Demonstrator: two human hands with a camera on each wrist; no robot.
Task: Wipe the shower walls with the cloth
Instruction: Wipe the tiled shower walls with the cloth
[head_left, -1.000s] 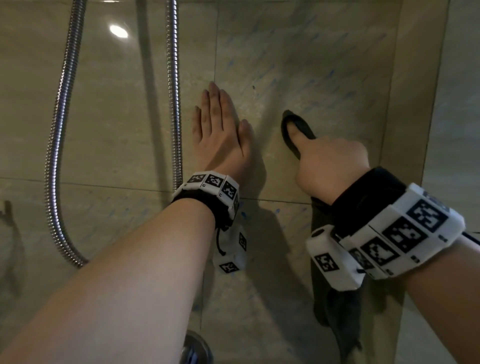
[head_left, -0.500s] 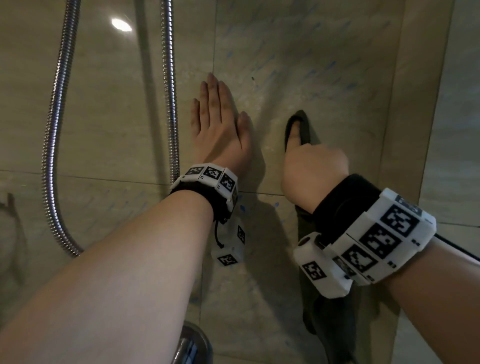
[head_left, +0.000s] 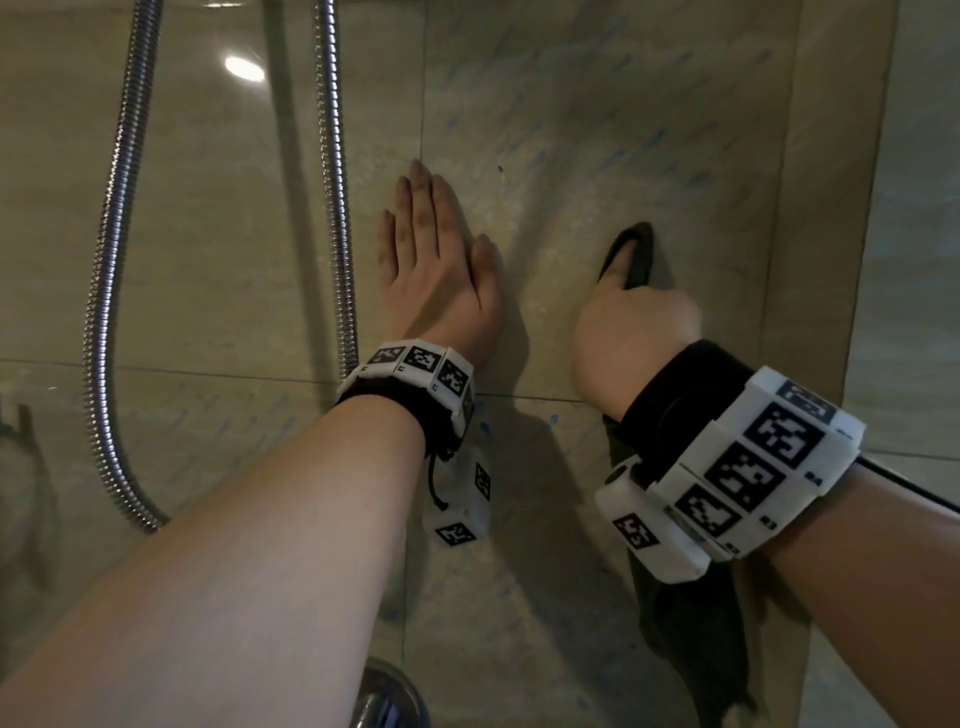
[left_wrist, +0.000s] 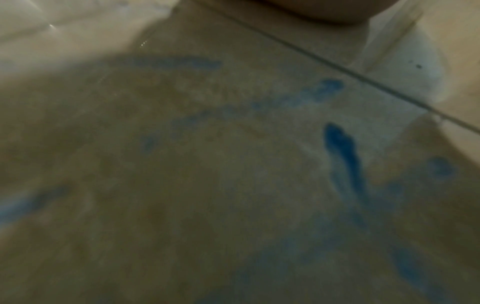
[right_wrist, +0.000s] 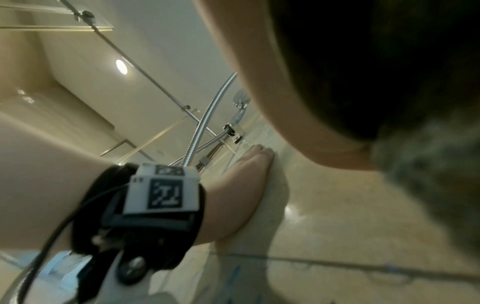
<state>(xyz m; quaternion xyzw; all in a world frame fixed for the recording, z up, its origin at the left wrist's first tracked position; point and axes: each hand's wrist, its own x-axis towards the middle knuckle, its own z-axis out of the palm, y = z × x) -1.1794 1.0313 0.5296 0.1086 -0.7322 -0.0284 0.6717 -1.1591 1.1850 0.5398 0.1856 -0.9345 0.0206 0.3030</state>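
My right hand (head_left: 636, 332) grips the dark cloth (head_left: 636, 254) centre-right, forefinger pressing it onto the tiled wall (head_left: 597, 104); it hangs limp, probably light. My left hand (head_left: 439, 275) lies flat, fingers together.

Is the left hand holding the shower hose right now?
No, the left hand lies flat and open against the tiled wall, with the shower hose hanging just beside it, ungripped.

Glossy beige stone-look tiled wall (head_left: 571, 104) bears faint blue streaks (left_wrist: 342, 156). A ribbed chrome shower hose (head_left: 111, 291) hangs left. A round ceiling light (right_wrist: 121, 66) is on.
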